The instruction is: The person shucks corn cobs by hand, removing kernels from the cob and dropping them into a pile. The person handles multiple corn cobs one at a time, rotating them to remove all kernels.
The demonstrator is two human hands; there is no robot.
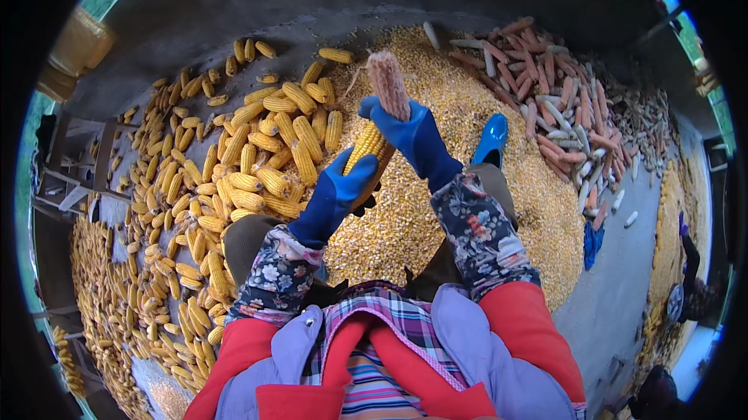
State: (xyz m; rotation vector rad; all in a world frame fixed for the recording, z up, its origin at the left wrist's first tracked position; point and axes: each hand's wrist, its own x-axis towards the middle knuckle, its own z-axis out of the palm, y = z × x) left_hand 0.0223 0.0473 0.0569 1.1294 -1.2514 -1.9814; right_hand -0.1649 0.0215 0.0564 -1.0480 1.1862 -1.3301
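Note:
My left hand (338, 191), in a blue coated glove, grips a yellow ear of corn (367, 148) that tilts up towards the right. A dark toothed edge (365, 206) shows beneath the ear's lower end; what it belongs to is hidden. My right hand (414, 135), gloved alike, is closed around a pinkish bare corn cob (388, 84) that points away from me. The cob's lower end meets or overlaps the ear's upper end. Below both hands spreads a large pile of loose corn kernels (403, 230).
Unshelled ears (245, 183) lie heaped at left. Stripped cobs (546, 87) are piled at far right. My blue boot (491, 136) stands among the kernels. A crumpled blue cloth or glove (593, 244) lies on the concrete floor (613, 291). Another person (695, 297) is at the right rim.

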